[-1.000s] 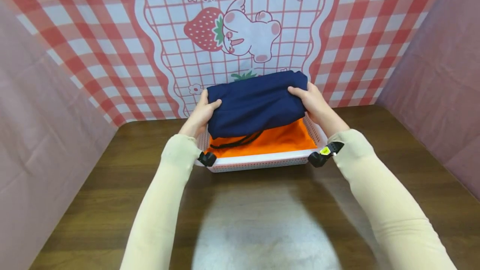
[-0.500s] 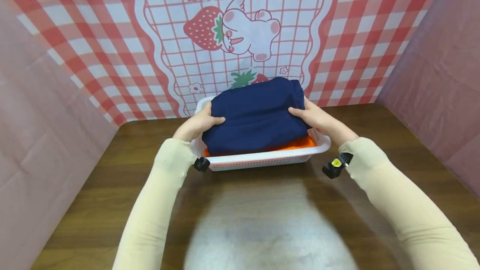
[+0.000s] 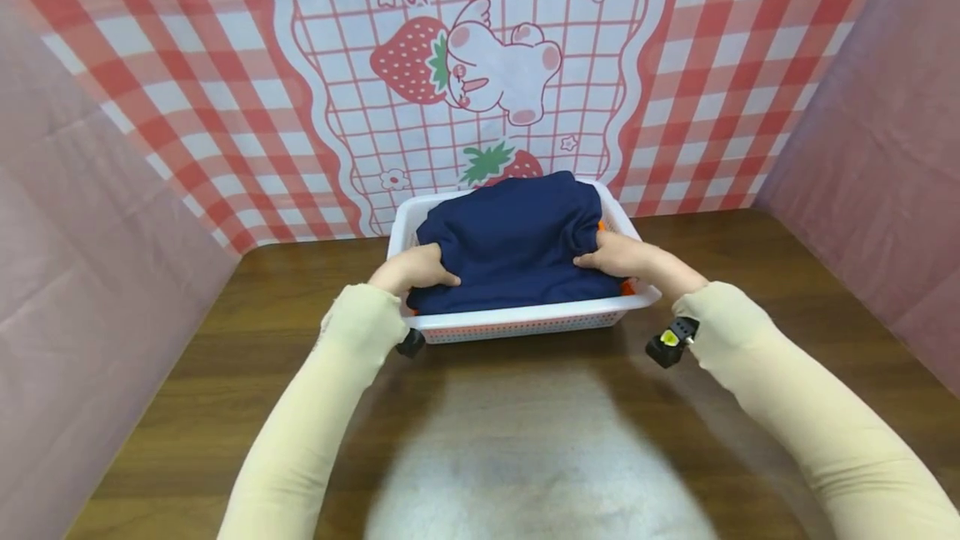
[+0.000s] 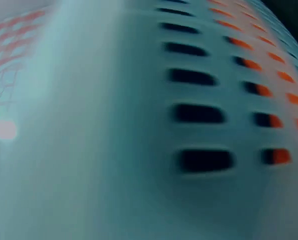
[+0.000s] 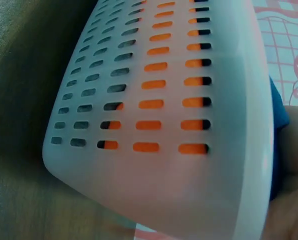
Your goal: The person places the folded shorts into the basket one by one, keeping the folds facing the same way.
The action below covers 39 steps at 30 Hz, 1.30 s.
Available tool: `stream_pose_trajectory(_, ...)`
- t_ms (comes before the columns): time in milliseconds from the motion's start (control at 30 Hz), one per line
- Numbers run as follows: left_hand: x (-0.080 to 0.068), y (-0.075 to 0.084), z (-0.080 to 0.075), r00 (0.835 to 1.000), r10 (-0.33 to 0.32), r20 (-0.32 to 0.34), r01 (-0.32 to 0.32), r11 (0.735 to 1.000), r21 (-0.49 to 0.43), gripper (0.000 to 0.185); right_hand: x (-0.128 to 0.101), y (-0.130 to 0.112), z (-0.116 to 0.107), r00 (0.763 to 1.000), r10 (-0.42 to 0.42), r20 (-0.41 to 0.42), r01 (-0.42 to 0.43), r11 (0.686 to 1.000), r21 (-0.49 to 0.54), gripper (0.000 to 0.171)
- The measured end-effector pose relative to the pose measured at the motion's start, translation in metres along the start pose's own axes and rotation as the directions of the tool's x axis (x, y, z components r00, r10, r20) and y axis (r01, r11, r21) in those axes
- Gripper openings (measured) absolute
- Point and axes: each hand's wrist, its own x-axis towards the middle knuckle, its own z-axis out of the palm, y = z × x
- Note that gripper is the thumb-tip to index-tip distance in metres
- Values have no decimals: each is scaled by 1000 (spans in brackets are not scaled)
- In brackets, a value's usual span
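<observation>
A folded navy cloth lies in a white perforated plastic basket, rumpled near both hands. Beneath it, bits of an orange cloth show at the right end. My left hand holds the navy cloth's left side, thumb on top and the other fingers hidden inside the basket. At the opposite side my right hand grips the cloth the same way, its fingertips mostly out of sight. Through the slots in the right wrist view, orange and dark fabric shows behind the basket wall.
The basket stands on a brown wooden table, close to a red-and-white checked backdrop with strawberry prints. Pink cloth walls rise at both sides. A small black wrist camera hangs beside the basket's front right corner.
Both hands have lowered the navy cloth from above the basket down into it. It now covers most of the orange cloth and the black cord seen earlier. The basket has stayed in place.
</observation>
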Motion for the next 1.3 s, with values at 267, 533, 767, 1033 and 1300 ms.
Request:
stream_pose_trajectory(267, 33, -24, 18, 1000, -15, -26, 20, 980, 200, 85, 3, -13, 9, 990, 116, -81, -130, 973, -189, 56)
stream_pose_trajectory(533, 0, 0, 10, 983, 16, -181, 26, 972, 232, 49, 5, -9, 21, 912, 38, -409, -117, 978, -172, 62)
stream_pose_trajectory(767, -13, 12, 11, 892, 131, -433, -4, 959, 284, 36, 11, -2, 20, 856, -330, -399, 117, 874, -471, 78)
stream_pose_trajectory(1033, -8, 13, 13, 951, 233, -204, -131, 899, 418, 70, 14, 6, 19, 925, -326, -196, 178, 827, -534, 55)
stream_pose_trajectory(1300, -6, 13, 13, 990, 143, 2, -129, 890, 437, 89, 17, 12, 19, 972, -205, -116, 136, 891, -434, 63)
